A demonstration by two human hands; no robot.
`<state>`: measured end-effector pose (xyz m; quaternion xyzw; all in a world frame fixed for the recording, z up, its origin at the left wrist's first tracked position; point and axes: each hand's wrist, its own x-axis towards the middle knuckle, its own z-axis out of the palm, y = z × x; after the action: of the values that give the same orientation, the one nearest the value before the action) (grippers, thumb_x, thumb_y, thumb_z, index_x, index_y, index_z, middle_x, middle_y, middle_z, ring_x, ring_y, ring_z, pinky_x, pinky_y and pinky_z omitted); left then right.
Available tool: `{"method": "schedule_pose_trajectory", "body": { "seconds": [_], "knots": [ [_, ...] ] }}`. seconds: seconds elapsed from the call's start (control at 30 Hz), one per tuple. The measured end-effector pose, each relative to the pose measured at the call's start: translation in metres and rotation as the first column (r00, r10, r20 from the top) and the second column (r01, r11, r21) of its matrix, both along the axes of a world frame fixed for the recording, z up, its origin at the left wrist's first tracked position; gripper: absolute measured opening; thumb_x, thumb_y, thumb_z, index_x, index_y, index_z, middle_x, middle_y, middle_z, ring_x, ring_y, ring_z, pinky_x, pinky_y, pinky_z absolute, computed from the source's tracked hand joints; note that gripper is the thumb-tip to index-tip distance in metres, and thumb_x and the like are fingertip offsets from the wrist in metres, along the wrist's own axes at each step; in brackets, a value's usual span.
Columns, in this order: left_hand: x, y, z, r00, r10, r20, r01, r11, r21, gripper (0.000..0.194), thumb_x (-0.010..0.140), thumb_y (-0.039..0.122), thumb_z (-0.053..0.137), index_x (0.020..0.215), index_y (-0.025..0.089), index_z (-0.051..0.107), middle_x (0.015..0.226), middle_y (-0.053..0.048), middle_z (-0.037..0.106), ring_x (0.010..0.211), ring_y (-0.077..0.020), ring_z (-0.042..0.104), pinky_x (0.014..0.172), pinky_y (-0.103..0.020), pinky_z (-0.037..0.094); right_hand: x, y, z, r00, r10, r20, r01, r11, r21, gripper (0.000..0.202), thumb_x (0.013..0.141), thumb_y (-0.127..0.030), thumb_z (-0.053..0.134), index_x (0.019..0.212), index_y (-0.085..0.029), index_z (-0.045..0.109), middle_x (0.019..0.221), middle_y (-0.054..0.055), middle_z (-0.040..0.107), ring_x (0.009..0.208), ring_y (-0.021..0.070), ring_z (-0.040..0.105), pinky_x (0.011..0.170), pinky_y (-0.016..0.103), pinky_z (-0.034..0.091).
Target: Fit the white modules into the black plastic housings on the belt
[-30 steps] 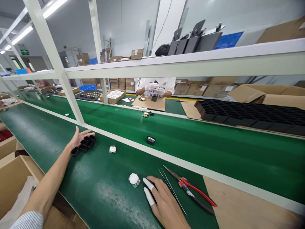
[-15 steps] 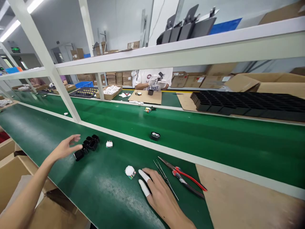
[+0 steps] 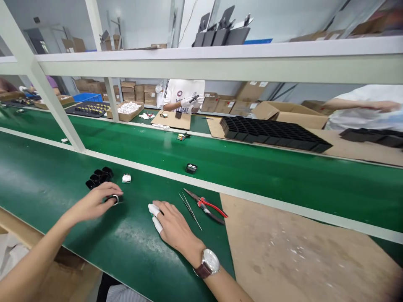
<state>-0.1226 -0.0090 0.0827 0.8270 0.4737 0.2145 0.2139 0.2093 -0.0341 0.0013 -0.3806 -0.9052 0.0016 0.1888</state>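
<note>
My left hand [image 3: 96, 201] is closed around a small black plastic cup [image 3: 117, 200], low over the green bench. Just behind it stand several more black cups [image 3: 99, 175] in a cluster. A small circuit board with a white top [image 3: 126, 178] lies to their right. My right hand [image 3: 173, 224], with white covers on two fingers, pinches a second white-topped circuit board [image 3: 152, 214] that its fingers mostly hide. Tweezers [image 3: 190, 210] and red-handled long-nose pliers [image 3: 206, 205] lie to the right of that hand.
A pale rail [image 3: 141, 165] divides the bench from a green belt [image 3: 239, 167], which carries a black cup with white contents [image 3: 191, 168]. Brown board [image 3: 299, 247] covers the right side. Across the belt, a gloved co-worker [image 3: 184, 94] handles a dark part near a black grid tray [image 3: 270, 134].
The view has turned right. My left hand has taken one black cup from the cluster and brought it nearer. My right fingers have closed on the white-topped circuit board.
</note>
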Motion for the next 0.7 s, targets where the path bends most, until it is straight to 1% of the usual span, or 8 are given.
{"method": "schedule_pose_trajectory", "body": {
  "seconds": [0.07, 0.13, 0.3, 0.4, 0.47, 0.53, 0.63, 0.7],
  "knots": [
    [0.038, 0.011, -0.008, 0.992, -0.125, 0.030, 0.126, 0.992, -0.027, 0.044, 0.096, 0.017, 0.050, 0.133, 0.025, 0.071, 0.124, -0.009, 0.073, 0.110, -0.0237, 0.071, 0.093, -0.034, 0.059, 0.005, -0.001, -0.001, 0.996, -0.089, -0.003, 0.089, 0.996, 0.017, 0.038, 0.104, -0.025, 0.062, 0.139, -0.010, 0.058, 0.124, 0.018, 0.066, 0.105, 0.0326, 0.063, 0.090, 0.052, 0.059],
    [0.068, 0.025, -0.019, 0.977, -0.205, 0.059, 0.208, 0.977, -0.040, 0.052, 0.091, 0.006, 0.048, 0.134, 0.023, 0.070, 0.120, -0.008, 0.074, 0.108, -0.0217, 0.071, 0.094, -0.033, 0.057, 0.015, -0.003, -0.002, 0.990, -0.134, -0.036, 0.134, 0.991, 0.011, 0.046, 0.101, -0.033, 0.068, 0.140, -0.011, 0.057, 0.120, 0.018, 0.064, 0.100, 0.0331, 0.062, 0.087, 0.052, 0.060],
    [0.110, 0.051, -0.044, 0.977, -0.207, 0.048, 0.208, 0.978, -0.012, 0.036, 0.091, 0.003, 0.049, 0.110, 0.017, 0.077, 0.110, -0.009, 0.075, 0.102, -0.0230, 0.072, 0.095, -0.035, 0.056, 0.034, -0.005, 0.001, 0.996, -0.033, -0.089, 0.026, 0.997, -0.078, 0.047, 0.100, -0.020, 0.065, 0.145, -0.019, 0.052, 0.134, 0.015, 0.059, 0.111, 0.0320, 0.059, 0.094, 0.050, 0.058],
    [0.116, 0.051, -0.053, 0.977, -0.204, 0.059, 0.207, 0.978, -0.035, 0.031, 0.102, 0.014, 0.046, 0.113, 0.015, 0.075, 0.110, -0.011, 0.073, 0.099, -0.0229, 0.071, 0.093, -0.036, 0.056, 0.036, -0.005, -0.001, 0.995, -0.027, -0.099, 0.017, 0.994, -0.106, 0.047, 0.101, -0.018, 0.064, 0.146, -0.020, 0.050, 0.122, 0.013, 0.063, 0.104, 0.0315, 0.060, 0.091, 0.051, 0.058],
    [0.114, 0.048, -0.058, 0.975, -0.189, 0.117, 0.197, 0.979, -0.058, 0.034, 0.109, 0.024, 0.043, 0.125, 0.016, 0.071, 0.118, -0.011, 0.071, 0.108, -0.0233, 0.069, 0.100, -0.038, 0.054, 0.037, -0.005, -0.004, 0.992, -0.058, -0.114, 0.045, 0.992, -0.118, 0.050, 0.100, -0.019, 0.067, 0.146, -0.020, 0.048, 0.115, 0.012, 0.064, 0.099, 0.0313, 0.062, 0.089, 0.051, 0.059],
    [0.108, 0.043, -0.061, 0.966, -0.165, 0.199, 0.186, 0.978, -0.091, 0.037, 0.111, 0.035, 0.043, 0.138, 0.019, 0.064, 0.128, -0.012, 0.067, 0.112, -0.0233, 0.067, 0.101, -0.040, 0.054, 0.039, -0.005, -0.005, 0.983, -0.100, -0.151, 0.076, 0.985, -0.158, 0.064, 0.097, -0.021, 0.073, 0.152, -0.019, 0.041, 0.116, 0.012, 0.064, 0.101, 0.0318, 0.063, 0.090, 0.052, 0.060],
    [0.098, 0.038, -0.064, 0.944, -0.183, 0.274, 0.217, 0.971, -0.098, 0.053, 0.103, 0.048, 0.064, 0.149, 0.025, 0.054, 0.141, -0.013, 0.059, 0.121, -0.0267, 0.063, 0.102, -0.042, 0.056, 0.046, -0.005, -0.002, 0.977, -0.099, -0.190, 0.047, 0.964, -0.260, 0.084, 0.094, -0.022, 0.075, 0.162, -0.020, 0.027, 0.138, 0.017, 0.059, 0.122, 0.0345, 0.059, 0.102, 0.056, 0.057],
    [0.096, 0.036, -0.064, 0.938, -0.218, 0.271, 0.249, 0.965, -0.084, 0.078, 0.089, 0.053, 0.081, 0.155, 0.029, 0.047, 0.148, -0.014, 0.054, 0.133, -0.0314, 0.056, 0.110, -0.047, 0.053, 0.051, -0.005, 0.002, 0.977, -0.043, -0.209, -0.023, 0.952, -0.305, 0.077, 0.097, -0.015, 0.067, 0.163, -0.023, 0.028, 0.146, 0.016, 0.056, 0.130, 0.0328, 0.055, 0.108, 0.055, 0.054]
  ]
}}
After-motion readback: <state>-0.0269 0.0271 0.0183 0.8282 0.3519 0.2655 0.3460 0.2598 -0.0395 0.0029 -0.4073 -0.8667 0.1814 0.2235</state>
